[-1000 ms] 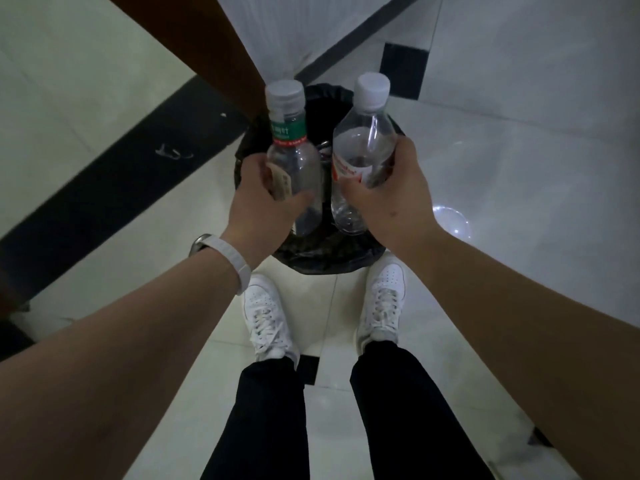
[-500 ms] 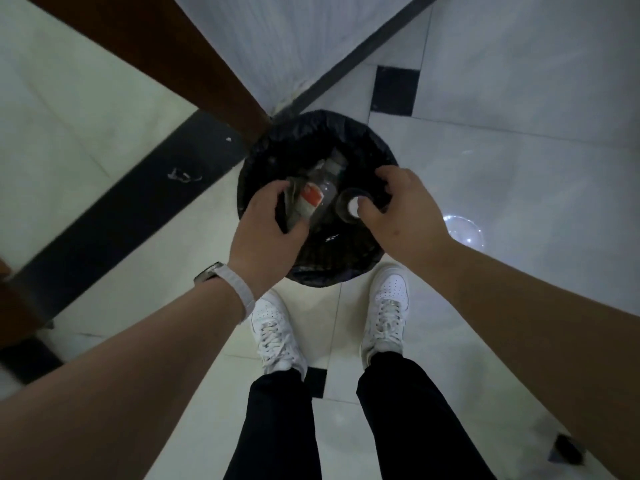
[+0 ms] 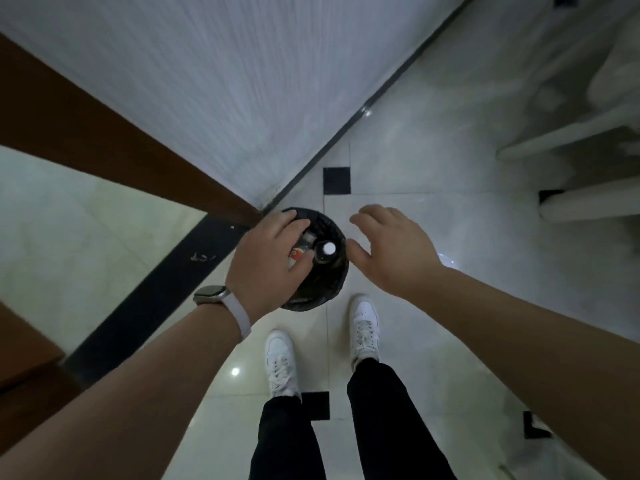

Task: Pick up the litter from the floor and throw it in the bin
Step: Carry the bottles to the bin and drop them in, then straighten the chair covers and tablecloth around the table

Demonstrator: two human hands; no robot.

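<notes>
1. The litter is two clear plastic bottles. The bottle with a white cap (image 3: 329,248) stands cap up. Our hand hides most of the bottle with a red label (image 3: 297,253).
2. Both are inside the bin (image 3: 332,285), which is small, round and lined with a black bag (image 3: 304,303).
3. The bin sits on the shiny pale floor (image 3: 433,168) in a corner. The white wall (image 3: 225,98) is at its 12 o'clock and a brown wood strip (image 3: 104,140) comes in at its 10 o'clock.
4. There is open floor at the bin's 3 o'clock. Our white shoes (image 3: 282,362) stand close at its 6 o'clock.
5. Our left hand (image 3: 266,261), with a watch (image 3: 211,294) on the wrist, is over the bin's 9 o'clock side. Its fingers (image 3: 291,221) are loose, a little bent, and hold nothing. The bottles are below them in the bin.
6. Our right hand (image 3: 391,251) is at the bin's 3 o'clock, over the floor. Its fingers (image 3: 367,216) are spread and loose and hold nothing. The white cap is at 9 o'clock from its thumb, not touching.
</notes>
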